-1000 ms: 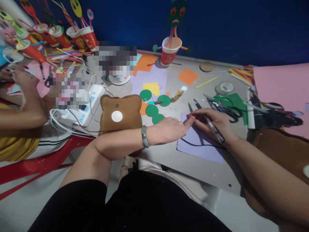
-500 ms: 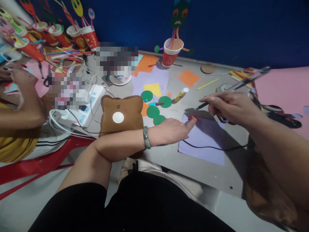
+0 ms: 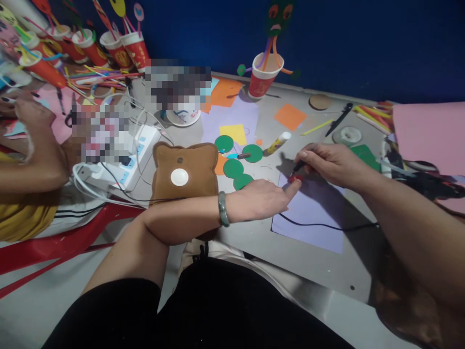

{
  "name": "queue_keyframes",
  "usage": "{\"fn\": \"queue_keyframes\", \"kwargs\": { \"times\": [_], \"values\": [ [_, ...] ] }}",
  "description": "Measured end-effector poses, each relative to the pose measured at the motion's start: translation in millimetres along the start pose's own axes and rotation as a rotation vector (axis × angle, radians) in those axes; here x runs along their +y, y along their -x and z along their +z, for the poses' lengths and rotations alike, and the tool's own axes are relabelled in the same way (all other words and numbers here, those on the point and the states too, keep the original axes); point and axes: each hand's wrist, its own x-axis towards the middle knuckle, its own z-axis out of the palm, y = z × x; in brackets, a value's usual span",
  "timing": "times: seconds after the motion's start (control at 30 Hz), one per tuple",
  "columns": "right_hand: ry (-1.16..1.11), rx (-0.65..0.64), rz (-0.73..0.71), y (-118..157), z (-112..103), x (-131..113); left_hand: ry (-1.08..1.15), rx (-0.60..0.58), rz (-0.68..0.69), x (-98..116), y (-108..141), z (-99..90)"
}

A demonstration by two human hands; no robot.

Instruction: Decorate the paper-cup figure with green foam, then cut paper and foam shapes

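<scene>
My left hand [image 3: 259,198] lies low over the table with its index finger stretched out, the fingertip on a small red piece [image 3: 295,178]. That piece is on the upper left of a lavender sheet [image 3: 312,228]. In my right hand [image 3: 329,162], the fingers are pinched round a dark pen [image 3: 298,166], its tip down beside the red piece. Most of the pen is hidden by the hand. Green discs [image 3: 233,168] lie left of my hands, near a glue stick [image 3: 279,143]. Another black pen [image 3: 339,119] lies behind my right hand.
A brown cushion [image 3: 187,162] sits by my left forearm, near a white power strip [image 3: 140,155]. A red cup [image 3: 262,80] with a paper figure stands at the back. At the right are dark scissors-like tools and pink paper [image 3: 428,131]. A person's arm [image 3: 39,160] is at the left.
My right hand has moved lower and nearer the red piece with its pen tip. The long pen end behind that hand is gone; a black pen now lies on the table there. The view has shifted slightly.
</scene>
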Motion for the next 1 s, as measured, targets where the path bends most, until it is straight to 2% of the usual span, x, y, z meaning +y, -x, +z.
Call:
{"fn": "queue_keyframes", "kwargs": {
  "times": [0.37,0.7,1.0],
  "values": [
    [0.097,-0.029,-0.057,-7.0,0.2,-3.3,-0.012,0.017,0.0,-0.8,-0.4,3.9],
    [-0.009,0.03,0.119,1.5,4.0,4.6,0.025,-0.047,-0.009,0.8,1.6,-3.9],
    [-0.099,0.087,0.128,10.0,4.3,2.7,0.009,-0.058,-0.025,1.5,0.0,-6.0]
  ]
}}
